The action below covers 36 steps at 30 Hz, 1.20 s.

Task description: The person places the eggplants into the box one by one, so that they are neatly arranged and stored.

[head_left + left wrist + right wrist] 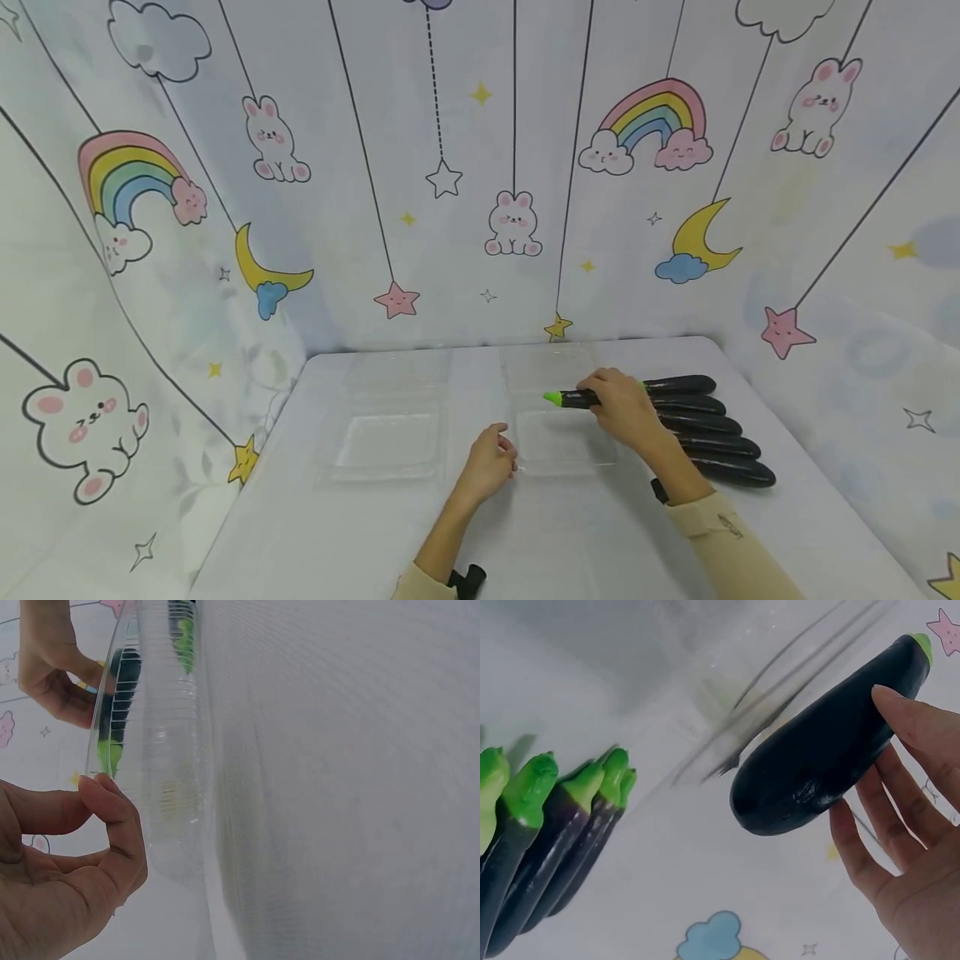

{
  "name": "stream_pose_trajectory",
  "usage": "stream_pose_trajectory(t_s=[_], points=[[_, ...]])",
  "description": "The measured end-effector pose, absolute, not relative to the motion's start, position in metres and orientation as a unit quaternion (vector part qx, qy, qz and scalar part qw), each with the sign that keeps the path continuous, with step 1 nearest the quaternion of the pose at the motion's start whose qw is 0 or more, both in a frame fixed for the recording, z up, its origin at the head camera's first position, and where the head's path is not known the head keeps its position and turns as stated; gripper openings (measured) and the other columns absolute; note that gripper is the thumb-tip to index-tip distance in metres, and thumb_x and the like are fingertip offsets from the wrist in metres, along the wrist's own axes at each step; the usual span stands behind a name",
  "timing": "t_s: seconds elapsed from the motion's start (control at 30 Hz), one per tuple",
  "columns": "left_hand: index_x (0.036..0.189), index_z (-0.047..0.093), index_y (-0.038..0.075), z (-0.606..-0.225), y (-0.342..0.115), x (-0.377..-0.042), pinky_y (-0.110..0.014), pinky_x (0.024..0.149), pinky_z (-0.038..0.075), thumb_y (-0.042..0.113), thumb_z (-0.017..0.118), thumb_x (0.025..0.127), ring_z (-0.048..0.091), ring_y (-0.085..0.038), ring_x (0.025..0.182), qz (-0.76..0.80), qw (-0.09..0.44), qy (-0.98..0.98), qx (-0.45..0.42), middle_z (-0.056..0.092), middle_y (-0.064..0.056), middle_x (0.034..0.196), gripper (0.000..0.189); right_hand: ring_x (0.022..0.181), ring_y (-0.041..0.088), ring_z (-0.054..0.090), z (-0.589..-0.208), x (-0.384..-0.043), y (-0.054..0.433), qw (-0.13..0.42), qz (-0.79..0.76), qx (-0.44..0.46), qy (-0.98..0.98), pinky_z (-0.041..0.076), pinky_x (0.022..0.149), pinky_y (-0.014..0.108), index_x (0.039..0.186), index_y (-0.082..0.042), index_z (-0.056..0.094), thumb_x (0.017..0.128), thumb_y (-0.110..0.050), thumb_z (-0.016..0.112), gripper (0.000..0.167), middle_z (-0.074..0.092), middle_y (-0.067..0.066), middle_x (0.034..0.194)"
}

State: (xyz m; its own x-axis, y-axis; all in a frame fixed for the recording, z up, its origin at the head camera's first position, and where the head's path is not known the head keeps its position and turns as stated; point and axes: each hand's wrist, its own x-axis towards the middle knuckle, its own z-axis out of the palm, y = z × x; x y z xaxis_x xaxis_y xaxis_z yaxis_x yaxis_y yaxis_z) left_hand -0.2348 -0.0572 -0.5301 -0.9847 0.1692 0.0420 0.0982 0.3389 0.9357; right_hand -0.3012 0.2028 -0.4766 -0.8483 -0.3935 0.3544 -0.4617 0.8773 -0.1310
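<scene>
My right hand (621,408) grips an eggplant (825,750) with a dark glossy body and a bright green stem end. It is held above a clear plastic box (566,468), the green end pointing left in the head view. At that box's left side is my left hand (489,463); in the left wrist view its thumb and index fingertip pinch the rim. Several more eggplants (731,470) lie side by side to the right of the box. Their green ends (531,787) show in the right wrist view.
Another clear box (386,477) stands at the left, with clear boxes (397,360) also along the back of the white table (345,542). A cloth backdrop printed with rabbits, stars and rainbows (656,100) rises behind and on both sides.
</scene>
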Motion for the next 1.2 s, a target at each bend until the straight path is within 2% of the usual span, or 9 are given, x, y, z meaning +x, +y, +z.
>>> stream_pose_trajectory(t_s=[0.1, 0.17, 0.4, 0.63, 0.93, 1.2], points=[[0.147, 0.041, -0.017, -0.530, -0.057, -0.235, -0.024, 0.058, 0.052, -0.005, 0.057, 0.097, 0.069, -0.029, 0.074, 0.569, 0.031, 0.818, 0.081, 0.062, -0.009, 0.096, 0.054, 0.108, 0.033, 0.066, -0.477, -0.304, 0.198, 0.158, 0.103, 0.232, -0.954, 0.055, 0.092, 0.052, 0.117, -0.008, 0.077, 0.080, 0.001, 0.087, 0.039, 0.072, 0.010, 0.115], [0.147, 0.041, -0.017, -0.530, -0.057, -0.235, -0.024, 0.058, 0.051, -0.005, 0.057, 0.097, 0.070, -0.031, 0.075, 0.569, 0.031, 0.818, 0.080, 0.062, -0.009, 0.096, 0.053, 0.107, 0.032, 0.066, -0.478, -0.305, 0.195, 0.157, 0.102, 0.236, -0.954, 0.056, 0.090, 0.051, 0.116, -0.008, 0.077, 0.080, 0.001, 0.087, 0.039, 0.072, 0.010, 0.115], [0.147, 0.041, -0.017, -0.531, -0.056, -0.235, -0.025, 0.058, 0.052, -0.005, 0.057, 0.097, 0.064, -0.016, 0.069, 0.568, 0.024, 0.818, 0.082, 0.061, -0.008, 0.095, 0.053, 0.106, 0.031, 0.066, -0.484, -0.311, 0.188, 0.156, 0.099, 0.242, -0.952, 0.057, 0.088, 0.050, 0.115, -0.009, 0.077, 0.079, -0.001, 0.088, 0.039, 0.072, 0.009, 0.114], [0.146, 0.042, -0.017, -0.532, -0.056, -0.235, -0.025, 0.056, 0.050, -0.005, 0.057, 0.097, 0.064, -0.016, 0.067, 0.564, 0.021, 0.822, 0.081, 0.061, -0.007, 0.093, 0.053, 0.102, 0.031, 0.067, -0.493, -0.319, 0.183, 0.147, 0.100, 0.245, -0.953, 0.056, 0.085, 0.050, 0.113, -0.008, 0.078, 0.079, 0.001, 0.088, 0.037, 0.072, 0.009, 0.112], [0.144, 0.043, -0.018, -0.532, -0.056, -0.236, -0.023, 0.055, 0.049, -0.006, 0.058, 0.095, 0.061, -0.010, 0.064, 0.560, 0.017, 0.825, 0.078, 0.062, -0.006, 0.092, 0.052, 0.101, 0.032, 0.068, -0.505, -0.327, 0.176, 0.134, 0.101, 0.248, -0.954, 0.057, 0.082, 0.051, 0.111, -0.008, 0.078, 0.079, 0.001, 0.086, 0.034, 0.073, 0.010, 0.111], [0.144, 0.043, -0.019, -0.531, -0.056, -0.235, -0.023, 0.055, 0.049, -0.007, 0.057, 0.095, 0.063, -0.012, 0.065, 0.560, 0.014, 0.824, 0.083, 0.061, -0.007, 0.093, 0.052, 0.103, 0.033, 0.068, -0.510, -0.331, 0.171, 0.138, 0.100, 0.248, -0.954, 0.057, 0.083, 0.052, 0.109, -0.008, 0.079, 0.079, 0.001, 0.085, 0.032, 0.073, 0.011, 0.111]])
